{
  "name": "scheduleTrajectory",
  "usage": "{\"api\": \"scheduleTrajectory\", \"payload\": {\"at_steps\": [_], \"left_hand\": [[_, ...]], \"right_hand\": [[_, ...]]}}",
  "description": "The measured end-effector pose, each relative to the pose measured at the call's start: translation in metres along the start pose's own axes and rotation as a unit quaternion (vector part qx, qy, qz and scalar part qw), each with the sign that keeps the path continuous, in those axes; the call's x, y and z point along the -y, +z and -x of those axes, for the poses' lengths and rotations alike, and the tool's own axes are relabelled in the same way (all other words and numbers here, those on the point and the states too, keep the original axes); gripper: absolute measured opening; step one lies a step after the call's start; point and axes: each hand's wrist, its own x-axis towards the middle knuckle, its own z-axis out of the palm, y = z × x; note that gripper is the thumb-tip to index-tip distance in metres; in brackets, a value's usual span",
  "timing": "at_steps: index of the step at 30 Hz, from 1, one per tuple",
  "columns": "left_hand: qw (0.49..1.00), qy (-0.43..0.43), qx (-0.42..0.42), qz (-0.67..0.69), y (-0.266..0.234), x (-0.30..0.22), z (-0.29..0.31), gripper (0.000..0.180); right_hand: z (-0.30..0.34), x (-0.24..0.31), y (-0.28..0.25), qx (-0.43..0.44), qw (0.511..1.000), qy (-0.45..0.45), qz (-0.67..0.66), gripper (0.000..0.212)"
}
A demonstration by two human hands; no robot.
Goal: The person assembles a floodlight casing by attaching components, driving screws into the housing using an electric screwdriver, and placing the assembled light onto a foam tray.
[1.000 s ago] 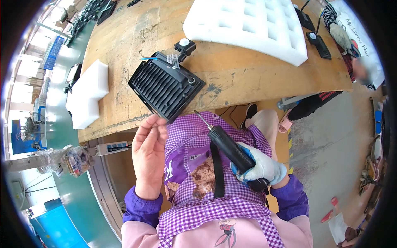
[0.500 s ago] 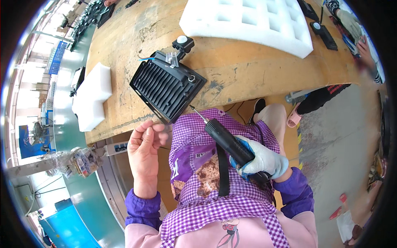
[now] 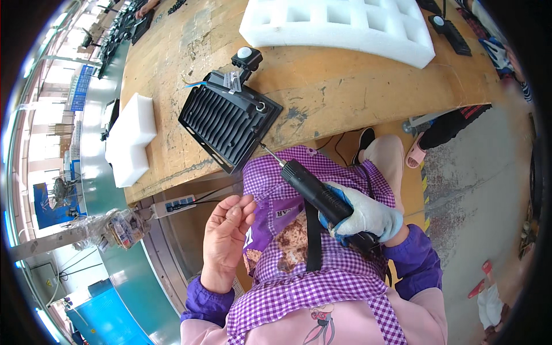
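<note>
My gloved right hand (image 3: 368, 215) is wrapped round a black electric screwdriver (image 3: 313, 190). Its thin bit points up and left, its tip close to the near right edge of a black floodlight (image 3: 227, 123). That floodlight lies finned back up at the table's front edge, with a motion sensor (image 3: 246, 57) on its far end and a blue wire beside it. Below the floodlight, apart from it, my bare left hand (image 3: 227, 236) has its thumb and fingertips pinched together. Whatever may be between them is too small to make out.
Across the far side of the wooden table (image 3: 322, 109) lies a white foam tray (image 3: 339, 34) with square pockets. White foam blocks (image 3: 135, 135) sit at the left edge. Another black sensor part (image 3: 451, 37) lies far right, near another person. A power strip (image 3: 175, 205) hangs under the table edge.
My left hand has drawn back from the floodlight's near corner, down and toward my body, its fingers now pinched. The screwdriver stays in my right hand, nearly in place.
</note>
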Motion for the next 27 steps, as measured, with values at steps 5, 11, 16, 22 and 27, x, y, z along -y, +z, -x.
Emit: {"api": "scheduleTrajectory", "payload": {"at_steps": [5, 11, 16, 22, 27], "left_hand": [[0.989, 0.105, 0.03, -0.095, 0.004, -0.009, 0.004, 0.023], [0.971, 0.165, 0.034, -0.168, 0.006, -0.009, 0.003, 0.02], [0.976, 0.007, 0.095, -0.197, -0.008, 0.041, -0.003, 0.016], [0.988, -0.106, 0.069, -0.085, -0.027, 0.064, -0.01, 0.016], [0.889, 0.307, 0.022, -0.34, 0.017, -0.013, -0.011, 0.011]], "right_hand": [[-0.002, -0.004, 0.0, 0.001, 1.0, -0.009, -0.013, 0.074], [-0.006, -0.009, -0.002, 0.0, 1.0, -0.018, -0.007, 0.073], [-0.007, -0.007, 0.0, -0.008, 1.0, -0.012, -0.008, 0.077], [-0.008, -0.005, 0.001, -0.016, 1.0, -0.015, 0.015, 0.079], [-0.008, -0.005, -0.001, -0.008, 0.999, -0.018, 0.037, 0.073]]}}
